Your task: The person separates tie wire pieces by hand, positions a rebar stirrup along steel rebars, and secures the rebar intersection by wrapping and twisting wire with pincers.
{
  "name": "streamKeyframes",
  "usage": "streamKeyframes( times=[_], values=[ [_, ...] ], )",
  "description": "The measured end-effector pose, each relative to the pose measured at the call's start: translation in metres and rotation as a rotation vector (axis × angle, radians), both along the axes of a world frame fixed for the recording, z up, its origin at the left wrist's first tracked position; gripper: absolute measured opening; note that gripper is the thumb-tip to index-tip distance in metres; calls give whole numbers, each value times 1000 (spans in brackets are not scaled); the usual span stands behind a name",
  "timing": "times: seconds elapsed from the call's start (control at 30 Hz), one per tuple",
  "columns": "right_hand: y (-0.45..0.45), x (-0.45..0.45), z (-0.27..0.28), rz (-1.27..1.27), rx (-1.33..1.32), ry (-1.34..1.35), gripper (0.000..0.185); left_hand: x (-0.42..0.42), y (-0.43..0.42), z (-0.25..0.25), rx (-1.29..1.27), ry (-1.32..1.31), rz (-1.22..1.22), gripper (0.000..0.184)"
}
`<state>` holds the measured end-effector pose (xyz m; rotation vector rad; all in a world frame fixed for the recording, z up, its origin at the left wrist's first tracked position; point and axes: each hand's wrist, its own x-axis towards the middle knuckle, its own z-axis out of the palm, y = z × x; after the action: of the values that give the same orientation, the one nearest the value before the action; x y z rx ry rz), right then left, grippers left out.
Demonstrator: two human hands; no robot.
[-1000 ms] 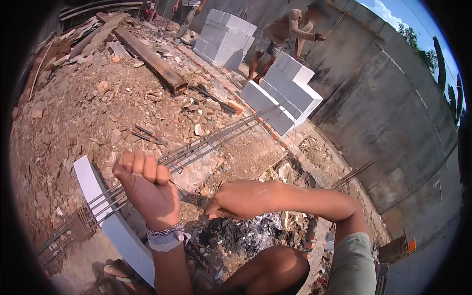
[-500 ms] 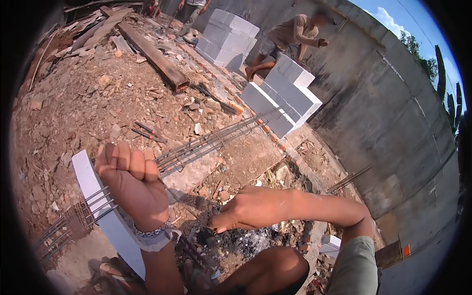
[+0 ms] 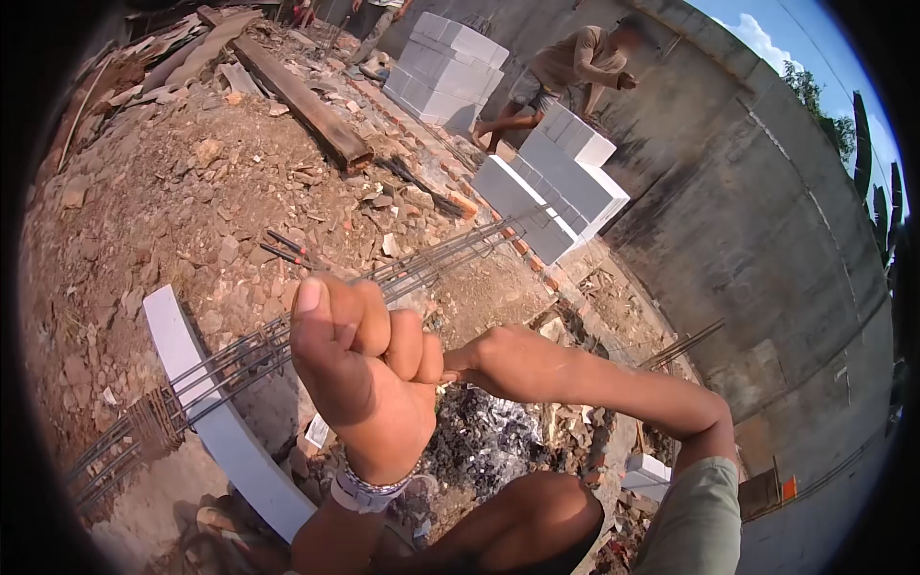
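My left hand (image 3: 369, 374) is a closed fist, raised in front of the long rebar cage (image 3: 240, 369). My right hand (image 3: 503, 364) is closed too, its fingertips against the little-finger side of my left fist. A thin wire ran between both hands a moment ago; now the hands mostly hide it. The rebar cage slopes from lower left to upper right, resting on a pale block (image 3: 182, 335). A bundle of wound wire or stirrups (image 3: 153, 422) surrounds its near end. Beyond my left hand, a pincer-like tool (image 3: 287, 251) lies on the rubble.
Grey ash (image 3: 489, 431) lies below my hands. Stacked light blocks (image 3: 446, 72) and more blocks (image 3: 546, 187) stand ahead by a concrete wall (image 3: 767, 240). A co-worker (image 3: 575, 67) bends behind the blocks. A wooden beam (image 3: 297, 96) lies on the rubble.
My left fist has moved right and turned, now covering part of the rebar cage. My right hand has risen slightly and rightward, and the two hands have come together.
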<state>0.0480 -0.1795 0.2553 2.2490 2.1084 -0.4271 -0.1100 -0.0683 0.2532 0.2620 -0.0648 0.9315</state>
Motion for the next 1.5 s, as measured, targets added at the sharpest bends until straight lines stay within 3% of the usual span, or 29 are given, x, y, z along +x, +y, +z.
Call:
streamKeyframes(
  times=[0.07,0.17,0.27,0.33,0.37,0.4,0.43,0.5,0.53,0.63,0.73,0.77,0.87,0.9,0.93,1.0,1.03,1.1,1.2,1.3,1.33,1.47,1.5],
  values=[
    [-8,-19,13,258,-283,369,24,11,26,-11,-17,125,138,39],
    [-9,-22,73,382,-95,961,30,14,37,-36,-31,126,199,40],
    [-12,4,97,-306,409,744,36,4,13,-32,12,68,101,40],
    [11,9,78,-412,580,299,30,-3,-9,-13,39,63,7,41],
    [20,16,58,-277,639,-29,26,-7,-18,-3,48,68,-42,43],
    [19,7,47,-310,345,-113,17,-9,-23,2,55,70,-90,44],
    [13,7,25,-134,184,-117,13,-8,-15,3,13,32,-51,42],
    [-4,-8,7,161,-43,238,7,-6,19,3,-70,-48,33,38],
    [-8,-23,22,253,-214,310,21,-3,34,-7,-25,-40,103,38],
    [-12,-22,62,470,-75,980,27,9,37,-22,-8,127,167,38],
    [-25,14,63,-9,438,1277,34,11,5,-29,36,156,56,40],
    [-22,21,63,-272,543,1399,35,12,-5,-27,43,179,37,41],
    [1,25,48,-381,584,255,36,-6,-23,-5,40,132,-4,41],
    [4,12,45,-416,435,-99,27,-10,-21,2,9,119,23,41],
    [2,11,28,-294,423,-178,16,-11,-16,10,-24,104,55,41],
    [-10,-12,16,-126,114,-291,19,-9,4,14,-100,57,101,39],
    [-15,-21,17,-39,-76,-234,16,-7,20,10,-87,10,119,36],
    [-21,-30,30,245,-157,237,14,-2,46,-4,-65,-82,162,32],
    [-25,-27,57,342,-81,585,25,6,58,-17,-80,-61,134,26],
    [-32,-15,53,137,71,915,40,10,66,-29,-78,-37,138,23],
    [-37,-21,50,-79,130,913,48,10,68,-31,-58,-36,179,23],
    [-38,-21,30,-523,159,1087,42,9,75,-40,-23,-39,236,23],
    [-37,-16,27,-575,151,1269,41,9,76,-41,-26,-45,228,23]
  ],
)
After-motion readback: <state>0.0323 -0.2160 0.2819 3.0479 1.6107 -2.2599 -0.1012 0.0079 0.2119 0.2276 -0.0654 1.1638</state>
